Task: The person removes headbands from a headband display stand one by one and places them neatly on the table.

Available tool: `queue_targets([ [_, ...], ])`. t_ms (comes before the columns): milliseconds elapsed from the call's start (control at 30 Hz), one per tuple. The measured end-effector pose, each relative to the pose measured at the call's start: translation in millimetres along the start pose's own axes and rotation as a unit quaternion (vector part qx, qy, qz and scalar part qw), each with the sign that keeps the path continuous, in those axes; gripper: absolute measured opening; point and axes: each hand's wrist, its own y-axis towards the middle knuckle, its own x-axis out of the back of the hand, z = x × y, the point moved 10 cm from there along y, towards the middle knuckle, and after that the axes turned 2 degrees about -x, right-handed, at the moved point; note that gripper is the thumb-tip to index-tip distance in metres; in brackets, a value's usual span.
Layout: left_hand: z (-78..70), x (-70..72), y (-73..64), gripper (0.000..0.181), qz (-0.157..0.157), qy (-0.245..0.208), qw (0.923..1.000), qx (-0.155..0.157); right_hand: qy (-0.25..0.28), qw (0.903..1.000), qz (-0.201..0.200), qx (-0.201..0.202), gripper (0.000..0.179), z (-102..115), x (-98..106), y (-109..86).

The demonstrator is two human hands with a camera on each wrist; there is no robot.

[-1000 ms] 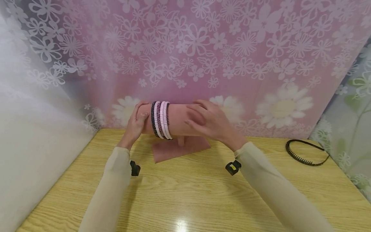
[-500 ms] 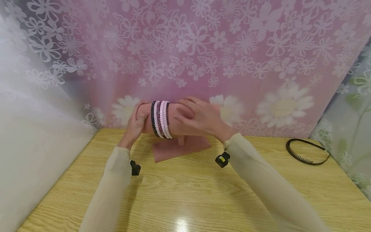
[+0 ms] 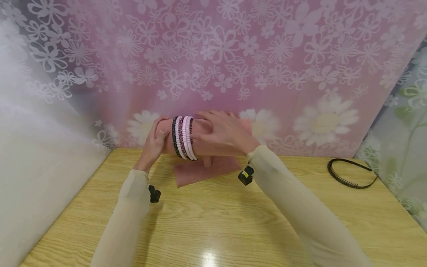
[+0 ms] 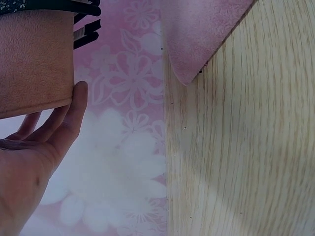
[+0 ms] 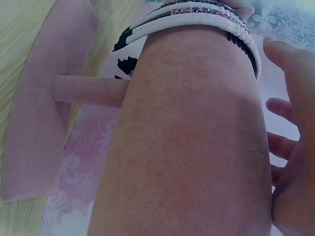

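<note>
A pink plush headband display stand [image 3: 208, 149] has a thick horizontal roll on a short post. Several headbands [image 3: 182, 139], black, white, pale pink and glittery, sit side by side around the roll's left half. My left hand [image 3: 152, 144] grips the roll's left end, with the thumb in front; in the left wrist view its fingers [image 4: 74, 115] lie along the end's edge. My right hand [image 3: 227, 129] lies over the roll, just right of the headbands. In the right wrist view its thumb [image 5: 283, 54] is extended near the outermost headband, and the fingers reach partly out of sight behind the roll.
A dark toothed headband [image 3: 347, 181] lies on the wooden table [image 3: 200, 222] at the far right. The stand's flat pink base [image 3: 193, 176] rests near the table's back edge. A pink flowered curtain [image 3: 213, 66] hangs right behind the stand.
My right hand has slid left along the roll, from its right end to beside the headbands. The left hand has kept its grip on the left end. The headbands look unmoved.
</note>
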Motion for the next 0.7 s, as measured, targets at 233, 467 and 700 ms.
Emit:
queue_targets([
  [233, 7.8, 0.3, -0.1, 0.043, -0.002, -0.002, 1.0000, 0.009, -0.038, 0.9985, 0.037, -0.015, 0.083, 2, -15, 9.8],
  [467, 32.1, 1.4, 9.0, 0.045, -0.007, 0.021, 0.9997, 0.004, -0.072, 0.9964, 0.043, -0.010, 0.084, 7, -17, 14.3],
  [700, 32.0, 1.1, 10.5, 0.045, -0.010, 0.027, 0.9996, -0.004, -0.083, 0.9959, 0.031, -0.013, 0.085, 8, -15, 16.1],
])
